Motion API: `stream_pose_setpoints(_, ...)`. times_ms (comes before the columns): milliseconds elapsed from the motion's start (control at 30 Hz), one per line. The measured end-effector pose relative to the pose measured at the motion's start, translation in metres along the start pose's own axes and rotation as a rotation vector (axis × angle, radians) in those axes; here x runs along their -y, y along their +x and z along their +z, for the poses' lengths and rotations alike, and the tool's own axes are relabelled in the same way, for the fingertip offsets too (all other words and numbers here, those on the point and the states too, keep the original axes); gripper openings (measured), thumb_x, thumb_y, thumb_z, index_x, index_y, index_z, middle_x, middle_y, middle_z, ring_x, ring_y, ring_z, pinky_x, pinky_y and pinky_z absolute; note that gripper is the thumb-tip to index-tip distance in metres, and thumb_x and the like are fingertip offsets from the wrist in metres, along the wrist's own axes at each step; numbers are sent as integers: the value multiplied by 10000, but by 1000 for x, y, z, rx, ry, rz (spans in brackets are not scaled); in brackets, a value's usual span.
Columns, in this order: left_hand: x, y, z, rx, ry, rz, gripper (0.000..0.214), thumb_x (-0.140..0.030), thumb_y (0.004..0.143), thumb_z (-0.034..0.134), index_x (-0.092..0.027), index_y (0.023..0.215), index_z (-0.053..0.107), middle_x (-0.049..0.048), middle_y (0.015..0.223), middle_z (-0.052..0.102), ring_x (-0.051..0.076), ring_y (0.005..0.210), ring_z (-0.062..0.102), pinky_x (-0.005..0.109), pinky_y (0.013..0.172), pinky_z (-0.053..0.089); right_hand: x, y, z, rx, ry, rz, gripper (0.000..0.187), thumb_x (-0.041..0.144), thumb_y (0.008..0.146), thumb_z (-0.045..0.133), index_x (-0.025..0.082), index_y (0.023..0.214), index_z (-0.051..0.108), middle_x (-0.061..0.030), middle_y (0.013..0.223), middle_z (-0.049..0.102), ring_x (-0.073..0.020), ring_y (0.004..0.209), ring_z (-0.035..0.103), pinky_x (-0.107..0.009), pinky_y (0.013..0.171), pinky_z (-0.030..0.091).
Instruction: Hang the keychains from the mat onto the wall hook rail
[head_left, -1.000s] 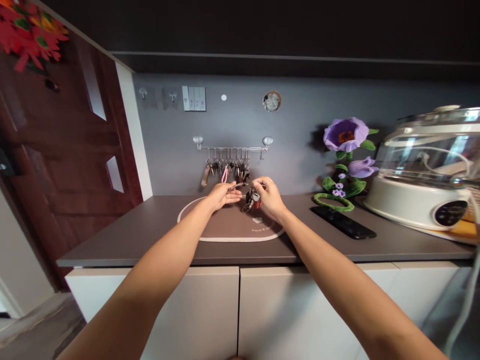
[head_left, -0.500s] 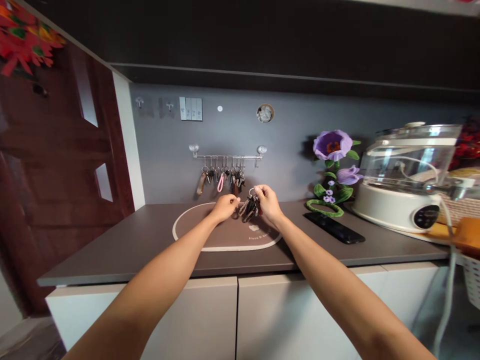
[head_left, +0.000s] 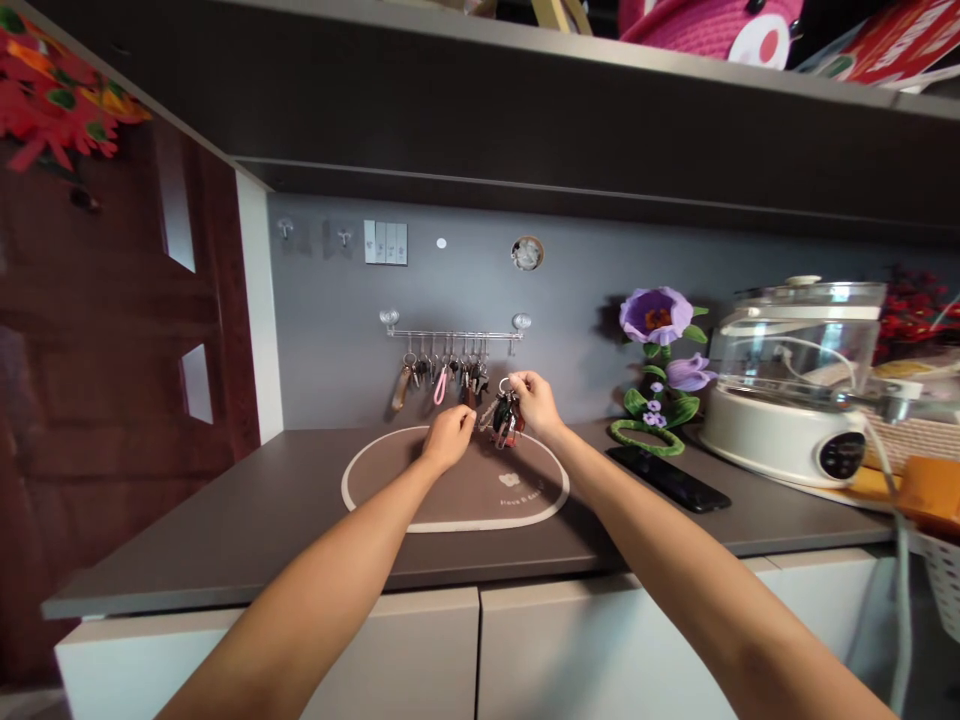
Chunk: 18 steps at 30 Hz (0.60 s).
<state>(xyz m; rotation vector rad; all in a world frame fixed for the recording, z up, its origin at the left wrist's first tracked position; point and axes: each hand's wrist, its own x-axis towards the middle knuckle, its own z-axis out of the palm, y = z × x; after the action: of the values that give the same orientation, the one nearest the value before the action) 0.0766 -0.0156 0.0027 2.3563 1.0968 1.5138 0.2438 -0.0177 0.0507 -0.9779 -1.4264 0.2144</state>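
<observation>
My right hand (head_left: 534, 402) pinches the metal ring of a bunch of keys (head_left: 507, 420), which hangs below the fingers over the brown oval mat (head_left: 450, 505). Dark and red pieces and a short chain dangle from that ring. My left hand (head_left: 450, 437) is closed just left of the bunch, thumb toward it; what its fingers hold, if anything, is hidden. Behind both hands, a clear hook rail (head_left: 457, 335) on the grey wall carries several keys and fobs, among them a pink strap (head_left: 441, 386) and a brown fob (head_left: 402, 388).
Right of the mat lie a black phone (head_left: 667, 478) and a purple flower ornament (head_left: 657, 318) with a green base. Farther right stands a clear-and-white appliance (head_left: 784, 430) with a tap. A dark shelf (head_left: 480, 110) overhangs the counter (head_left: 247, 510). A brown door (head_left: 112, 400) is at left.
The view has tilted up, showing items on the upper shelf. My left hand has dropped slightly away from the bunch, which now hangs straighter from my right hand.
</observation>
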Motion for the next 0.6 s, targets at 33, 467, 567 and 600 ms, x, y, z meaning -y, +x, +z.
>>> stream_pose_setpoints(33, 0, 0, 0, -1, 4, -4, 248, -272, 826, 383, -180, 682, 562, 30, 664, 589, 145, 633, 507, 243, 633, 346, 0, 6, 1, -20, -7, -4, 293, 444, 723, 475, 160, 701, 545, -23, 678, 586, -137, 631, 516, -285, 635, 424)
stream_pose_setpoints(467, 9, 2, 2, -49, 40, -91, 259, -277, 826, 385, -160, 717, 590, 32, 680, 611, 125, 625, 524, 221, 598, 342, -1, 70, 22, -74, -144, 40, 210, 331, 720, 462, 146, 663, 545, -17, 640, 578, -124, 609, 489, -261, 641, 392)
stream_pose_setpoints(567, 10, 2, 2, -62, 60, -95, 269, -276, 830, 381, -157, 714, 592, 26, 674, 611, 114, 611, 519, 212, 587, 337, 1, 79, 28, -80, -196, 57, 197, 301, 726, 454, 143, 660, 551, -27, 673, 593, -124, 631, 497, -254, 661, 385)
stream_pose_setpoints(600, 10, 2, 2, -61, 64, -97, 272, -277, 831, 381, -156, 709, 592, 26, 669, 610, 112, 605, 517, 211, 583, 336, 1, 82, 30, -81, -209, 64, 191, 292, 728, 454, 142, 664, 554, -31, 687, 598, -123, 638, 499, -252, 666, 384)
